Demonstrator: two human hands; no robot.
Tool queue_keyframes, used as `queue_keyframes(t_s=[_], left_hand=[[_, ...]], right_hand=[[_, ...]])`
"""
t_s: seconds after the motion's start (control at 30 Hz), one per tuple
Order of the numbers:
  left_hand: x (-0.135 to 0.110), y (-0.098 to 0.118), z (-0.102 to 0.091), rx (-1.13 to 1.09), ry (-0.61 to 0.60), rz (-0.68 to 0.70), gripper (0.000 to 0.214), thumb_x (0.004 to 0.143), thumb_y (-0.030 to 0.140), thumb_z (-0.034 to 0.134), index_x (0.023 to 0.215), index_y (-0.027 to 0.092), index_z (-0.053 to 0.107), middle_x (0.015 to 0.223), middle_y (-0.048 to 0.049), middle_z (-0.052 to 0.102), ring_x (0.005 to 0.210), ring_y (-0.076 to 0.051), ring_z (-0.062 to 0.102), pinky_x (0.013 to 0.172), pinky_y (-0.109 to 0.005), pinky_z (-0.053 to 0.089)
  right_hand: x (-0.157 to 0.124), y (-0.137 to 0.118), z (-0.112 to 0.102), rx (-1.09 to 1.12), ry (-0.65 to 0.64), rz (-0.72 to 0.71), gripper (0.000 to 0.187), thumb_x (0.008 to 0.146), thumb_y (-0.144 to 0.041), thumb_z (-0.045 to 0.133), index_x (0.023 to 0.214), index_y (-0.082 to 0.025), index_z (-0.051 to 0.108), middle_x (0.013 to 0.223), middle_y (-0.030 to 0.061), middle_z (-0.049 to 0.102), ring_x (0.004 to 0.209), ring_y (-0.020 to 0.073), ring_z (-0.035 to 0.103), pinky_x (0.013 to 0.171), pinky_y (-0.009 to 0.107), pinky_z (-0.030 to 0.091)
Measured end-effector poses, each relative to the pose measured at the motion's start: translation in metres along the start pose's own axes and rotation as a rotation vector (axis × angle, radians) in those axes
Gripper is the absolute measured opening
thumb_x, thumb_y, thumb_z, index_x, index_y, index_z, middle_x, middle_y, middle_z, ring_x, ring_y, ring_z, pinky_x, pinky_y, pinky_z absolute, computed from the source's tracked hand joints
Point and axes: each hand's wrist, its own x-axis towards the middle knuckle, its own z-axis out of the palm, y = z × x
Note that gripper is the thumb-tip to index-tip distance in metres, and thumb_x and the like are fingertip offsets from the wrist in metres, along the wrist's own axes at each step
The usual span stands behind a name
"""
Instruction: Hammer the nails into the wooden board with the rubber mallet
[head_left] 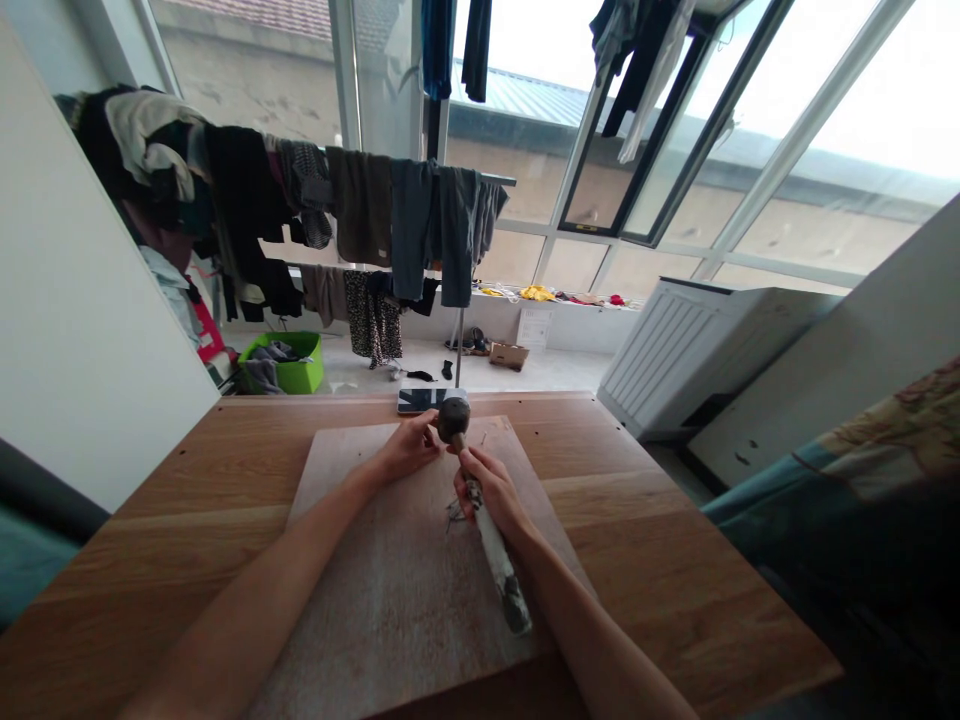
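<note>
One hammer with a dark, rounded metal head and a long pale handle mottled with black is in use, held above one thin, rectangular, pale wooden board. The right hand is clamped around the handle, not far below the head. The left hand is near the far end of the board, its fingers drawn in just beside the hammer head; whether they pinch anything I cannot tell.

A small cluster of thin, dark, nail-like pieces lies on the board beside the right hand, too tangled to count. The board rests on one brown wood-grained desk. Just beyond the board, one flat, dark, rectangular object with a glossy face lies near the desk's far edge.

Past the desk are one bright green plastic tub holding grey cloth, one small open brown cardboard box on the floor, and one large white ribbed panel to the right.
</note>
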Motion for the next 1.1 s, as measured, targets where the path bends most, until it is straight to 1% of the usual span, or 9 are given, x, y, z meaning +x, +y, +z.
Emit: queue_keyframes(t_s=[0.17, 0.23, 0.33, 0.4, 0.63, 0.83, 0.97, 1.03, 1.1], left_hand=[[0.005, 0.026, -0.012, 0.174, -0.058, -0.045, 0.024, 0.074, 0.027, 0.066, 0.094, 0.017, 0.056, 0.095, -0.0028, 0.056, 0.067, -0.012, 0.052, 0.061, -0.026, 0.046], [0.006, 0.047, -0.016, 0.244, -0.204, -0.058, 0.016, 0.076, 0.027, 0.062, 0.088, 0.018, 0.058, 0.088, -0.0018, 0.058, 0.069, -0.014, 0.052, 0.061, -0.026, 0.043], [0.004, 0.077, -0.013, 0.309, -0.509, -0.102, 0.011, 0.074, 0.026, 0.063, 0.082, 0.018, 0.061, 0.079, -0.0006, 0.061, 0.068, -0.016, 0.054, 0.059, -0.026, 0.039], [0.001, 0.089, -0.006, 0.355, -0.612, -0.117, 0.01, 0.071, 0.025, 0.066, 0.077, 0.018, 0.062, 0.074, -0.0001, 0.062, 0.066, -0.015, 0.055, 0.056, -0.026, 0.037], [-0.003, 0.095, 0.013, 0.409, -0.704, -0.118, 0.014, 0.068, 0.015, 0.065, 0.058, 0.018, 0.056, 0.057, 0.003, 0.054, 0.053, -0.013, 0.05, 0.049, -0.027, 0.029], [-0.004, 0.098, 0.014, 0.377, -0.716, -0.113, 0.015, 0.068, 0.012, 0.062, 0.058, 0.018, 0.054, 0.057, 0.0034, 0.055, 0.054, -0.012, 0.049, 0.05, -0.027, 0.029], [0.0, 0.091, 0.004, 0.322, -0.685, -0.143, 0.008, 0.068, 0.013, 0.06, 0.062, 0.019, 0.058, 0.059, 0.0031, 0.057, 0.055, -0.012, 0.051, 0.051, -0.026, 0.033], [0.003, 0.077, -0.007, 0.244, -0.571, -0.148, 0.002, 0.07, 0.016, 0.061, 0.07, 0.018, 0.061, 0.066, 0.0018, 0.061, 0.06, -0.013, 0.054, 0.054, -0.024, 0.037], [0.004, 0.057, -0.017, 0.124, -0.373, -0.172, 0.012, 0.073, 0.024, 0.063, 0.083, 0.017, 0.063, 0.072, 0.0003, 0.063, 0.065, -0.014, 0.057, 0.058, -0.024, 0.042]], right_hand=[[-0.001, -0.006, -0.004, 0.11, 0.071, -0.095, 0.053, 0.08, -0.055, 0.067, 0.113, -0.014, 0.059, 0.054, -0.0084, 0.052, 0.03, 0.0065, 0.041, 0.026, 0.018, 0.031], [-0.001, -0.008, -0.006, 0.148, 0.115, -0.113, 0.052, 0.079, -0.054, 0.069, 0.111, -0.014, 0.06, 0.053, -0.009, 0.05, 0.031, 0.0063, 0.04, 0.027, 0.018, 0.032], [0.0, -0.008, -0.01, 0.198, 0.16, -0.131, 0.05, 0.078, -0.052, 0.07, 0.11, -0.015, 0.059, 0.053, -0.0093, 0.049, 0.032, 0.0063, 0.039, 0.028, 0.017, 0.031], [0.0, -0.008, -0.012, 0.231, 0.18, -0.139, 0.048, 0.078, -0.051, 0.07, 0.109, -0.016, 0.059, 0.053, -0.0093, 0.049, 0.032, 0.0063, 0.039, 0.028, 0.017, 0.03], [0.001, -0.007, -0.013, 0.226, 0.188, -0.163, 0.045, 0.079, -0.049, 0.069, 0.108, -0.016, 0.059, 0.052, -0.0091, 0.049, 0.032, 0.0068, 0.039, 0.029, 0.018, 0.03], [0.0, -0.008, -0.011, 0.194, 0.178, -0.161, 0.047, 0.079, -0.051, 0.069, 0.109, -0.015, 0.059, 0.052, -0.0091, 0.049, 0.032, 0.0072, 0.04, 0.028, 0.018, 0.03], [-0.001, -0.009, -0.011, 0.198, 0.181, -0.149, 0.048, 0.078, -0.051, 0.069, 0.109, -0.015, 0.059, 0.053, -0.0092, 0.049, 0.032, 0.0072, 0.039, 0.028, 0.018, 0.031], [-0.001, -0.01, -0.01, 0.197, 0.188, -0.144, 0.049, 0.078, -0.051, 0.07, 0.109, -0.015, 0.059, 0.053, -0.0093, 0.049, 0.032, 0.0069, 0.039, 0.028, 0.018, 0.031], [-0.001, -0.01, -0.01, 0.199, 0.19, -0.142, 0.051, 0.077, -0.052, 0.07, 0.11, -0.015, 0.059, 0.052, -0.0095, 0.049, 0.032, 0.0065, 0.038, 0.028, 0.017, 0.031]])
